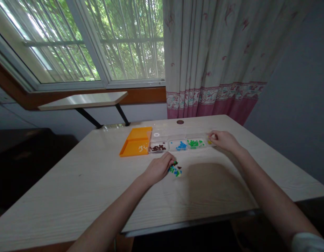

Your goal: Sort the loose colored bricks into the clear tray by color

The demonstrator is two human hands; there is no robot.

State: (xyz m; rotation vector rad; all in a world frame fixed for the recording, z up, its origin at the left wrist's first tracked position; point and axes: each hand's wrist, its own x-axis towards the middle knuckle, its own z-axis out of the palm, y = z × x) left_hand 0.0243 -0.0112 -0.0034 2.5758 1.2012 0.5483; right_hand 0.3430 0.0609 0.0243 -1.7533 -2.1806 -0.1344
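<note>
My left hand (160,168) rests on the table, fingers curled together at the edge of a mixed pile of small pieces (175,171) in green, blue, brown and pale colours. Whatever those fingertips pinch is hidden. Farther back, a row of clear compartments (167,149) holds sorted pieces: brown pieces (158,148), blue pieces (181,146) and green pieces (195,144). At the right end of the row are a few yellow pieces (209,142), partly covered by my right hand (222,139). Its thumb and fingers are pinched together there, their contents too small to make out.
An orange two-part tray (131,147) with white pieces (143,148) adjoins the compartments on the left. A white ring (156,134) lies behind them. At the back left a raised shelf (85,100) stands on black legs. A round cable hole (180,122) is near the table's back edge.
</note>
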